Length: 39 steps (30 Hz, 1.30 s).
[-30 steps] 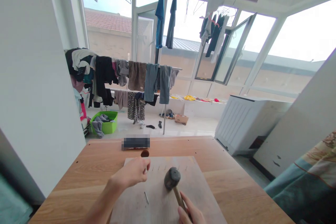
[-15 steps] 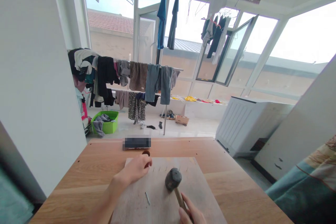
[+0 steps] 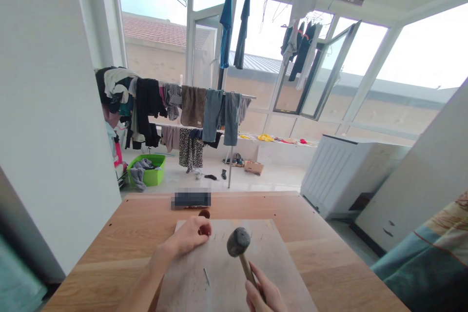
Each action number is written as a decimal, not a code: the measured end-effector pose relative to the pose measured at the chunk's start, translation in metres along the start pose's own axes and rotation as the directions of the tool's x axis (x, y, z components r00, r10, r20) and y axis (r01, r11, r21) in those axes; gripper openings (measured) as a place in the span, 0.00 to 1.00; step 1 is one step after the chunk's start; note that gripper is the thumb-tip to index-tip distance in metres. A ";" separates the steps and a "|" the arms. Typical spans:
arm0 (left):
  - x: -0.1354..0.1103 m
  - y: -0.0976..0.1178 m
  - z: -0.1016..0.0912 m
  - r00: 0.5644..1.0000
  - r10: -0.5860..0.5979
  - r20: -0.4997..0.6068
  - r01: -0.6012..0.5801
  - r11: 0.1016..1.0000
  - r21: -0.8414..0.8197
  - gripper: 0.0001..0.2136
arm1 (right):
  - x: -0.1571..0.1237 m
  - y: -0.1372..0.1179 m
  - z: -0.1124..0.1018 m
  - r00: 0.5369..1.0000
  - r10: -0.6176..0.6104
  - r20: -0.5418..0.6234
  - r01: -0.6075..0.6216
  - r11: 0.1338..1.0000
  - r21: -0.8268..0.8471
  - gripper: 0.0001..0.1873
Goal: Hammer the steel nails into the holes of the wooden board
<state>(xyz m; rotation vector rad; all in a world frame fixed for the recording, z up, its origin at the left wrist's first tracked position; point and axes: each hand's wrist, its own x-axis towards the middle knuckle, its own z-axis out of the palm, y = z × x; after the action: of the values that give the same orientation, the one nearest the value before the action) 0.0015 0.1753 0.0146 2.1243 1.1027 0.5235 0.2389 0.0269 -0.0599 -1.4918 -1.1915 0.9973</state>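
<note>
My right hand [image 3: 265, 290] is wrapped round the wooden handle of a mallet [image 3: 238, 242]. Its black head is raised over the pale board [image 3: 234, 292]. At the board's far left part, my left hand [image 3: 190, 236] rests with thumb and fingers pinched; what lies between the fingertips is too small to make out. Beside those fingertips, several thin nails [image 3: 224, 235] stand upright in a row, partly hidden behind the mallet head. A loose nail [image 3: 206, 276] lies on the board nearer to me. Just beyond my left hand is a round brown object [image 3: 204, 214].
The board lies on a wooden table [image 3: 98, 263]. A dark, pixelated box-like thing [image 3: 190, 199] sits at the far edge. Beyond are a laundry rack [image 3: 241, 97] with clothes, a green basket [image 3: 157, 175] and a white cabinet [image 3: 329, 170]. A curtain [image 3: 431, 253] hangs at right.
The mallet head has moved slightly up and left, away from me, showing more of its face. My left hand stays at nearly the same spot, its fingers shifted a little.
</note>
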 end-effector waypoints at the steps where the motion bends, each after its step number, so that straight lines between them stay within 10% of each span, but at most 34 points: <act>1: 0.000 0.001 0.000 1.000 0.001 0.003 -0.001 1.000 -0.003 0.08 | 0.002 -0.005 0.004 1.000 0.008 0.003 -0.008 1.000 0.024 0.55; 11: 0.002 0.002 0.002 1.000 -0.017 0.003 0.017 1.000 -0.002 0.09 | 0.017 -0.063 0.041 0.974 0.049 0.223 -0.072 0.993 0.095 0.40; 21: 0.004 -0.007 0.006 0.993 0.089 -0.073 -0.082 0.992 0.094 0.06 | 0.025 -0.060 0.060 0.960 0.022 0.278 -0.010 0.999 -0.047 0.39; 32: -0.015 0.022 -0.022 0.947 -0.244 0.209 0.198 0.955 0.219 0.19 | 0.012 -0.016 0.029 0.986 -0.083 0.142 0.090 0.995 -0.040 0.43; 39: -0.019 0.059 -0.006 0.889 -0.346 0.299 0.245 0.912 0.328 0.17 | 0.001 0.013 0.003 0.999 -0.034 0.033 0.037 0.997 -0.070 0.56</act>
<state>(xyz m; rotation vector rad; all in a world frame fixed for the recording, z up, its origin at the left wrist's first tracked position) 0.0197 0.1381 0.0605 2.1149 1.3183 -0.1698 0.2388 0.0277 -0.0728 -1.5094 -1.2836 0.9674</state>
